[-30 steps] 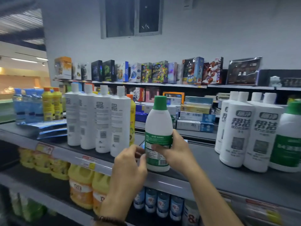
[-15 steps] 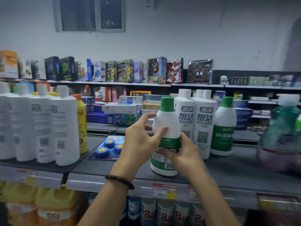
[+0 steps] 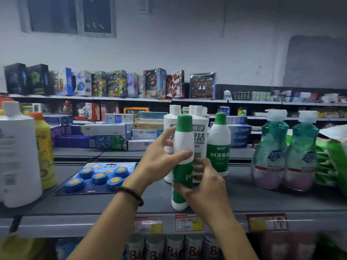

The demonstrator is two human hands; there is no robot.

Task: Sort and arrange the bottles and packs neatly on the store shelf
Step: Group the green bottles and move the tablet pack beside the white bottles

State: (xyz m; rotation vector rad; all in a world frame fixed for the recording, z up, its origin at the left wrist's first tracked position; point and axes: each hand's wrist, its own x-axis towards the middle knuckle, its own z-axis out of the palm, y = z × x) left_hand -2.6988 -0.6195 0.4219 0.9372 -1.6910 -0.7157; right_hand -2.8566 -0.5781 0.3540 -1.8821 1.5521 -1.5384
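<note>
Both my hands hold one white bottle with a green cap and green label just above the front of the grey shelf. My left hand wraps its upper body, thumb across the front. Lower down, my right hand grips the labelled part. Behind it stand two tall white bottles and a matching green-capped bottle. A blue blister pack of round blocks lies flat to the left.
Two green-liquid bottles and green packs stand at the right. A large white bottle and a yellow bottle stand at the left edge. Stacked toothpaste boxes fill the shelf behind. Price tags line the shelf front.
The view has swung right along the shelf. The held bottle has travelled right with both hands, toward the matching green-capped bottle, and my left hand has moved up onto its upper body.
</note>
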